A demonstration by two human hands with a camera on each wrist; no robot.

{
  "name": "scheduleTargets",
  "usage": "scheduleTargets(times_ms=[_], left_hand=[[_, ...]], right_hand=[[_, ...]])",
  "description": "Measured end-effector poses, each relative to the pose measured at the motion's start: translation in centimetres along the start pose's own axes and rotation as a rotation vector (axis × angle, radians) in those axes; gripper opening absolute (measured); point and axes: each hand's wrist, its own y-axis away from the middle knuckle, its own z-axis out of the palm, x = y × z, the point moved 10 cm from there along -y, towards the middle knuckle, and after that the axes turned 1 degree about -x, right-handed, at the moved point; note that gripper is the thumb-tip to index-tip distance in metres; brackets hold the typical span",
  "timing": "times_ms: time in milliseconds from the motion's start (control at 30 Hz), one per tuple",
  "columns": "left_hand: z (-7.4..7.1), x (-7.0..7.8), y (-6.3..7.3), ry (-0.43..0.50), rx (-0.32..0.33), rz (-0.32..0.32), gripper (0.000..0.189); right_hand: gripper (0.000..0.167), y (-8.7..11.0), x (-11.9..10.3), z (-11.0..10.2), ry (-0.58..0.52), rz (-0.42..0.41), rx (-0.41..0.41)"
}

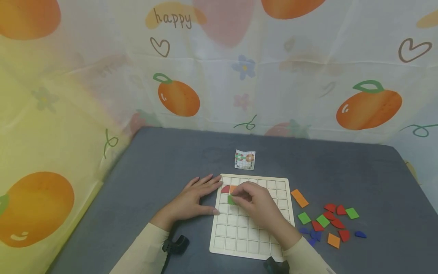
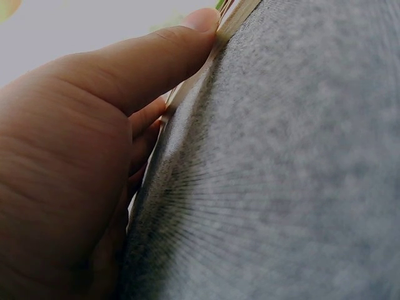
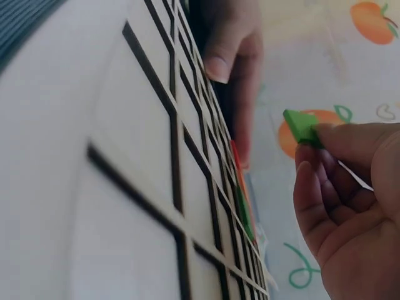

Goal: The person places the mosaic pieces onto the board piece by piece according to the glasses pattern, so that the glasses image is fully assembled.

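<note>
My right hand (image 1: 256, 201) pinches a green square tile (image 3: 303, 128) between thumb and fingers. It is raised over the upper left part of a pale wooden grid board (image 1: 236, 243). A red quarter-round tile (image 1: 225, 189) and an orange tile (image 1: 233, 188) lie in the board's second row, the orange one partly covered by my fingers. Another green piece (image 3: 244, 212) shows low on the grid in the right wrist view. My left hand (image 1: 198, 199) rests with spread fingers at the board's left edge, its thumb (image 2: 169, 53) touching the side.
Above the board lies a small printed pattern card (image 1: 244, 160). To the right, loose tiles are scattered on the grey table (image 1: 164, 160): an orange rectangle (image 1: 299, 198), several red pieces (image 1: 343, 235), green squares (image 1: 303, 218) and blue pieces (image 1: 360, 234). A printed curtain (image 1: 212, 68) hangs behind.
</note>
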Motion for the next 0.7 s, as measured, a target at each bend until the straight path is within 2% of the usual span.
scheduleTargets(times_ms=[333, 700], left_hand=[[-0.2, 0.3, 0.1, 0.003, 0.012, 0.012, 0.096], [-0.1, 0.1, 0.1, 0.001, -0.001, -0.001, 0.096]], right_hand=[[0.012, -1.4, 0.9, 2.7, 0.051, 0.085, -0.039], [0.026, -1.5, 1.2, 3.8, 0.156, 0.026, -0.045]])
